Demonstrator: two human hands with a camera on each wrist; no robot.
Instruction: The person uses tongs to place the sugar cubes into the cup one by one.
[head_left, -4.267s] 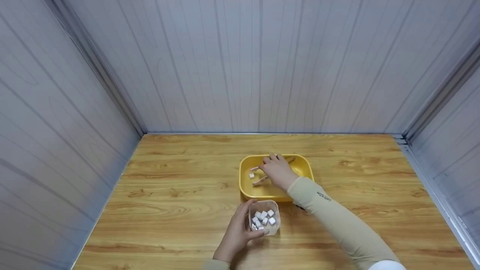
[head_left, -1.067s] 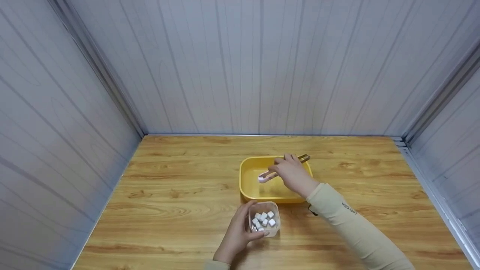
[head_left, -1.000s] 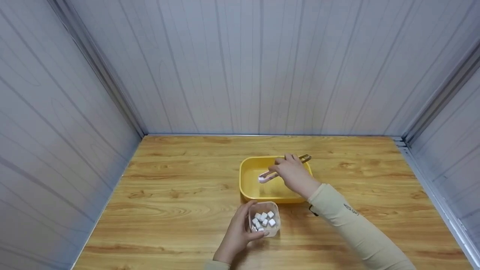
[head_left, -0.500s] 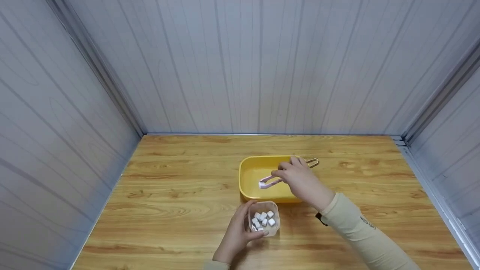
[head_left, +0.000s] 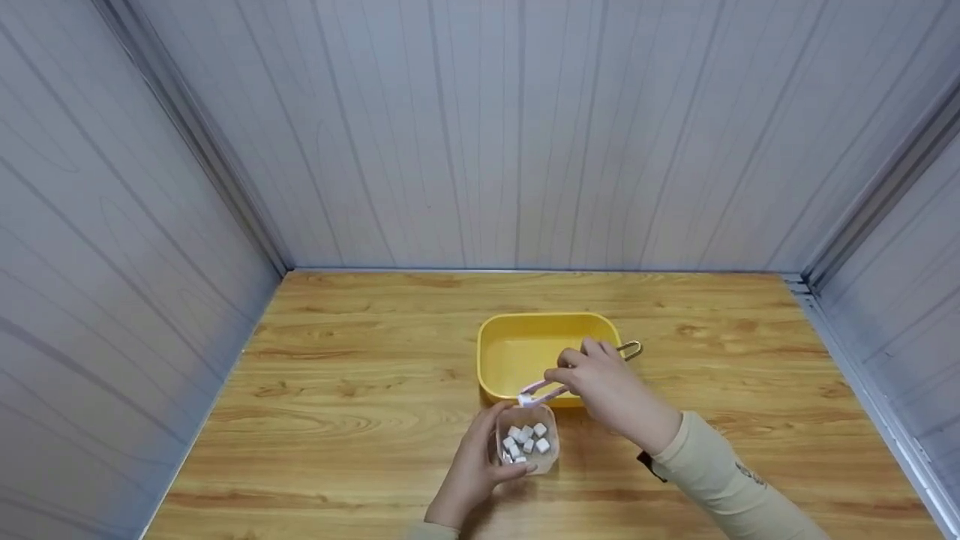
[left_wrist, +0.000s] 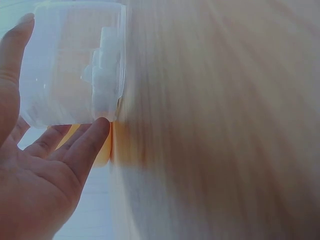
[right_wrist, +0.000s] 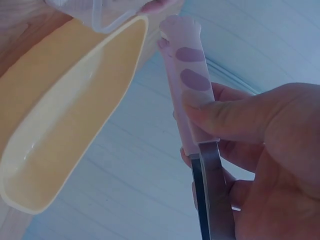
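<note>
My left hand grips a small clear plastic container, thumb on the near side and fingers round the left and far side. Several white cubes lie in its bottom. In the right hand is a pair of tongs with pink, paw-shaped ends and a metal handle, pinched between thumb and fingers. At the tongs' tips sits a white cube, over the far rim of the container. In the right wrist view the tongs' paw ends hide most of what is between them.
A yellow tub stands directly behind the clear container, its front edge partly under the tongs. The wood-grain table reaches to pale panelled walls at the back and both sides. A dark band hangs by the right sleeve.
A cube lying in the yellow tub was picked up with the tongs. The right hand has brought it toward me, from above the tub to the container's rim. The left hand stays put.
</note>
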